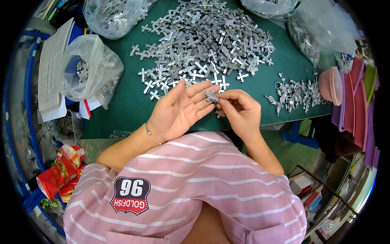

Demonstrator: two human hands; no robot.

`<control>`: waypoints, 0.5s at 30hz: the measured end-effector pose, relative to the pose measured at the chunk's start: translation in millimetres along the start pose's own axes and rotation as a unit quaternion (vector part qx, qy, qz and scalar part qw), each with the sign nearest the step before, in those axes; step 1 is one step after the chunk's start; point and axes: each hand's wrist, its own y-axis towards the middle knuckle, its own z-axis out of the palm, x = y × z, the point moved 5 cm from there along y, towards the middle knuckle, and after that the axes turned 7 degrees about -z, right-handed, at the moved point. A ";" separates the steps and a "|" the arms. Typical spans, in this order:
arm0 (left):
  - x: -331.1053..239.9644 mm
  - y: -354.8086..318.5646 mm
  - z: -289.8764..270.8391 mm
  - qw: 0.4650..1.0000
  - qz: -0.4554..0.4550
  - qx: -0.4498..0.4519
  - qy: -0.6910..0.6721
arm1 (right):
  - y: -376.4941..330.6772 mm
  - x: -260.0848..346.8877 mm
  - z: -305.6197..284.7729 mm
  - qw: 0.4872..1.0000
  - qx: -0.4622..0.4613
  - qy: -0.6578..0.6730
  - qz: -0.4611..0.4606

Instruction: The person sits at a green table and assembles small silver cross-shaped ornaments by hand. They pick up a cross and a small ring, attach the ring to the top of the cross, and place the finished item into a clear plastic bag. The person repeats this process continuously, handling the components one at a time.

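My left hand [178, 109] is turned palm up, its fingers stretched out flat and its thumb apart. A small silver metal cross [211, 96] lies across its fingertips. Thumb and fingers of my right hand [243, 113] are pinched together at the edge of this cross. Another small silver cross [219, 114] shows just below the right fingertips; whether it is held or lies on the table edge I cannot tell. Beyond both hands a large heap of silver crosses [211, 38] spreads over the green tabletop [126, 75].
Clear plastic bags of metal parts stand at the left [91, 67], back left [115, 16] and back right [315, 32]. Assorted silver pendants [294, 94] lie to the right, beside a pink cup [330, 85] and colourful plastic bins [357, 101]. Red snack packets [61, 173] are at lower left.
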 end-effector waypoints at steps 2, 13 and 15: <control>-1.7 -0.6 0.1 1.000 0.004 0.009 -0.015 | 0.8 -4.9 -1.4 0.997 -0.004 0.050 0.055; -2.6 0.3 1.9 0.998 0.002 0.043 -0.047 | -3.9 -2.8 -5.5 0.998 -0.047 0.044 0.028; -1.2 1.5 -0.4 0.999 0.001 0.026 -0.044 | -2.3 29.1 2.6 0.960 0.021 -0.170 -0.223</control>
